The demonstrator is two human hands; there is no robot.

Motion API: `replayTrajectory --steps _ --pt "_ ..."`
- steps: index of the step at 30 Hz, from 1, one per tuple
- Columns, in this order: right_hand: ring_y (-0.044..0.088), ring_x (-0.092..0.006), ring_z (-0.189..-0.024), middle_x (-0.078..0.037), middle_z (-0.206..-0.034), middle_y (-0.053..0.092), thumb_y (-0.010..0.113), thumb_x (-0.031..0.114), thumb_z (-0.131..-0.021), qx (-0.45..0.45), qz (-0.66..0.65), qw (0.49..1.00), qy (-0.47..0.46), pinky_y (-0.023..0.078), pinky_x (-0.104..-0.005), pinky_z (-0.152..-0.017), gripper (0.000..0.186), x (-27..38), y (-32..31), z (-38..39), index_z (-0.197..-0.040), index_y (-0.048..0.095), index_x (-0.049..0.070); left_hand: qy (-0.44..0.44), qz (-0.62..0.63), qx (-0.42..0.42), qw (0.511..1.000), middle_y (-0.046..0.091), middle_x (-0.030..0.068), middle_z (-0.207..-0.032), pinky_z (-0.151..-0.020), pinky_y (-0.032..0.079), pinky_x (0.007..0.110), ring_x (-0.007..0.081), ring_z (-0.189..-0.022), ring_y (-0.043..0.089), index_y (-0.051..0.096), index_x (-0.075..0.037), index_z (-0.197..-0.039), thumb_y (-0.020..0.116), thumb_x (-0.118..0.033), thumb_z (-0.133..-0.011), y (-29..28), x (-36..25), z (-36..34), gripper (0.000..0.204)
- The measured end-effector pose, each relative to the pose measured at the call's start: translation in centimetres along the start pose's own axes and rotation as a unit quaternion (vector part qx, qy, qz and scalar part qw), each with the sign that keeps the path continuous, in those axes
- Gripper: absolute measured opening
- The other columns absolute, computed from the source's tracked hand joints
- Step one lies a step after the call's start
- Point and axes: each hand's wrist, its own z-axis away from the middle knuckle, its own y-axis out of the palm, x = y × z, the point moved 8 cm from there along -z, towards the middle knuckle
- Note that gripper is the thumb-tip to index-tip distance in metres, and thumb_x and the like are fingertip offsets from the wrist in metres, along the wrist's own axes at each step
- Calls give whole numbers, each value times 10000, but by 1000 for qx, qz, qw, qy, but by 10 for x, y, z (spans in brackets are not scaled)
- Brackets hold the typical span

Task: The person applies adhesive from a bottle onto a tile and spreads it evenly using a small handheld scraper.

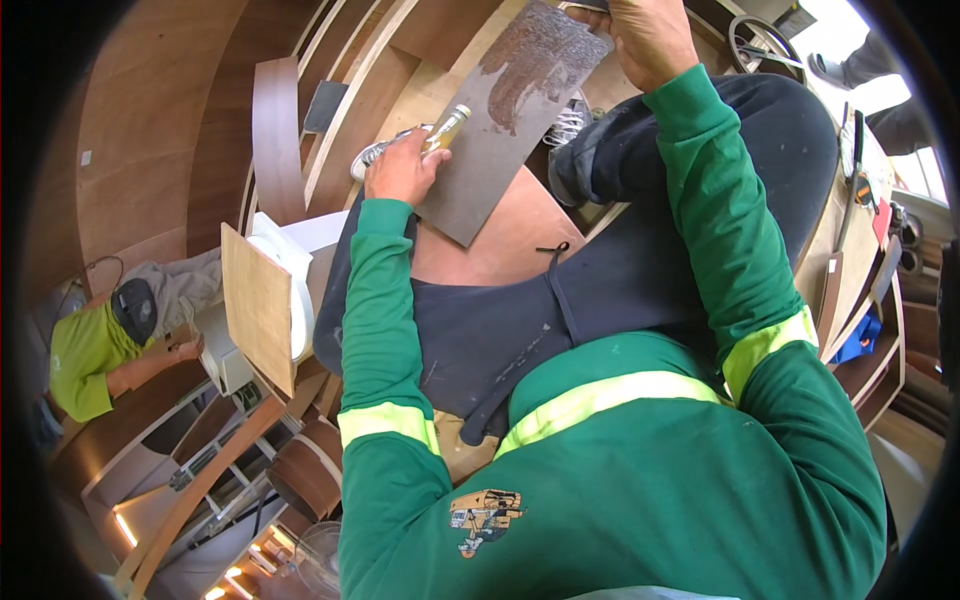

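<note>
A long grey-brown panel [480, 170] lies slanted between my knees, with a dark, wet-looking smear over its far half. My left hand [398, 170] is closed round a translucent yellow handle [447, 128] beside the panel's left edge. The handle's rounded end points up and away, and the other end is hidden in my fist. At the panel's far right corner my right hand [652, 45] is closed on the edge, its fingers partly cut off by the top of the picture. Under the panel's near end shows a pinkish-brown sheet [500, 235].
Curved wooden panels [150, 120] and frames stand at the left. A stool-like piece with a square plywood board [257, 310] is by my left knee. Farther left a person in a yellow-green shirt [85, 355] bends over. Tools with dark handles [855, 170] lie at the right.
</note>
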Motion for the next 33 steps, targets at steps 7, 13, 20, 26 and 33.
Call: replayTrajectory --steps 7,13,20,26,33 --pt "654 -121 -870 -22 -1007 669 656 102 -921 2 0 1000 5 544 -274 -682 277 -2 0 0 -1187 584 71 -31 -21 37 999 694 195 -1136 -927 491 498 394 -1081 642 636 -118 -1264 662 -479 -892 -5 -1 1 518" --pt "652 -114 -862 -18 -1005 672 657 103 -921 1 -2 1000 5 549 -273 -683 265 -4 -1 -2 -1177 592 75 -35 -31 48 998 692 190 -1148 -932 491 503 393 -1086 643 634 -132 -1265 652 -498 -896 -5 -1 0 519" --pt "650 -113 -848 -18 -997 675 665 106 -917 -4 5 1000 9 552 -274 -689 261 -3 -1 0 -1170 607 78 -19 -37 39 998 696 187 -1136 -926 496 502 389 -1076 647 637 -124 -1256 655 -498 -894 -4 -3 -1 521" --pt "649 -112 -849 -16 -992 674 664 103 -915 -6 6 1000 8 550 -273 -689 250 -3 -1 0 -1159 614 82 -16 -29 27 999 702 180 -1083 -889 503 507 388 -1035 653 636 -87 -1196 659 -460 -895 -9 -15 -9 479" --pt "653 -110 -820 -18 -965 676 660 95 -912 -3 2 1000 3 549 -264 -672 245 -3 -2 0 -1152 616 77 -51 -42 50 997 695 189 -1132 -897 507 521 415 -1056 651 627 -155 -1263 653 -541 -885 -7 -16 -23 541"
